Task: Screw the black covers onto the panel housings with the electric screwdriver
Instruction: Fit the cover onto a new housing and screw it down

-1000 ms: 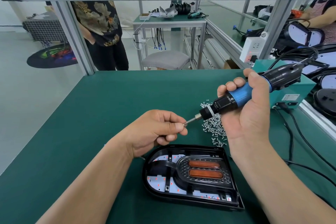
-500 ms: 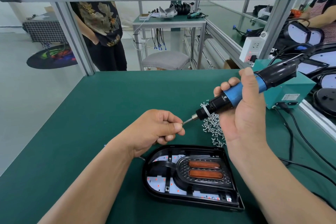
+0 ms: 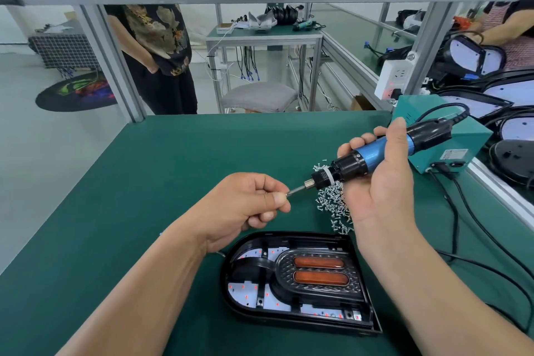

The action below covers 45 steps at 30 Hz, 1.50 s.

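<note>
Green mat (image 3: 138,182): R grip (image 3: 378,193) holds screwdriver (image 3: 371,154), bit on screw (image 3: 287,195) in L grip (image 3: 245,206).

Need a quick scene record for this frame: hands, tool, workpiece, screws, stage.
left hand: pinches a small silver screw, mostly hidden, at the bit tip
right hand: grips the blue-and-black electric screwdriver, tilted above the table
workpiece: black D-shaped panel housing, flat on the green table mat
cover: black mesh cover with two orange oblong windows, seated in the housing
screws: loose pile of silver screws on the mat beyond the housing
power: teal metal box at right, cables plugged in
stage: loading a screw; bit not on the housing
</note>
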Motion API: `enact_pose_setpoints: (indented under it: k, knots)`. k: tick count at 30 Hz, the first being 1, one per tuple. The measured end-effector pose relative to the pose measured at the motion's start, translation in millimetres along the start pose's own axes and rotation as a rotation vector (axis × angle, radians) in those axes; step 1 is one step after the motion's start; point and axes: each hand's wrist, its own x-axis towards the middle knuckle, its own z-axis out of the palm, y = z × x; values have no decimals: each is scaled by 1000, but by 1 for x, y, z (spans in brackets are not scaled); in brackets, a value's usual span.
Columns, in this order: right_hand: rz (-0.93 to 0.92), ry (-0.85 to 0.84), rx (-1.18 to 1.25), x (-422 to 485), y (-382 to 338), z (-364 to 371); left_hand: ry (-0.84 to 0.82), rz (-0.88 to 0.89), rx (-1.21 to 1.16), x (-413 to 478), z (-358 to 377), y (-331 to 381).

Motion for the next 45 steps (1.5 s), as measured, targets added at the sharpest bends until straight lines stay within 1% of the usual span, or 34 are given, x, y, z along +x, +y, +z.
enact_pose_setpoints:
  k: [4, 6, 8, 10, 12, 13, 16, 18, 23, 27, 32, 37, 45]
  knots:
    - [17, 0, 61, 4, -4, -2, -52, -33, -52, -1, -5, 2]
    - [23, -6, 90, 5, -6, -3, -46, -47, -1, -2, -7, 2]
    - [25, -19, 107, 6, -10, -2, -31, -47, 155, -4, -10, 4]
    - [34, -39, 122, 6, -14, 0, -37, -35, 435, -7, -12, 6]
    - [37, -65, 131, 6, -19, 1, -91, -33, 677, -8, -13, 7]
    - [35, -84, 130, 6, -21, 2, -124, -45, 725, -9, -13, 7]
    - [31, -148, 124, 5, -27, 4, -186, -75, 713, -10, -10, 7]
    - [39, -199, 121, 5, -30, 4, -174, -57, 701, -9, -11, 5]
    - [72, -333, 82, 1, -34, 7, -59, -5, 706, -9, -24, 4]
    - [117, -446, 40, -4, -36, 9, 67, 23, 628, -8, -41, 4]
    - [119, -579, -73, -11, -37, 11, 116, 47, 627, -5, -45, 1]
    - [95, -643, -161, -13, -38, 12, 146, 84, 638, -2, -42, -2]
    - [118, -690, -189, -15, -36, 12, 156, 74, 636, -3, -39, -2]
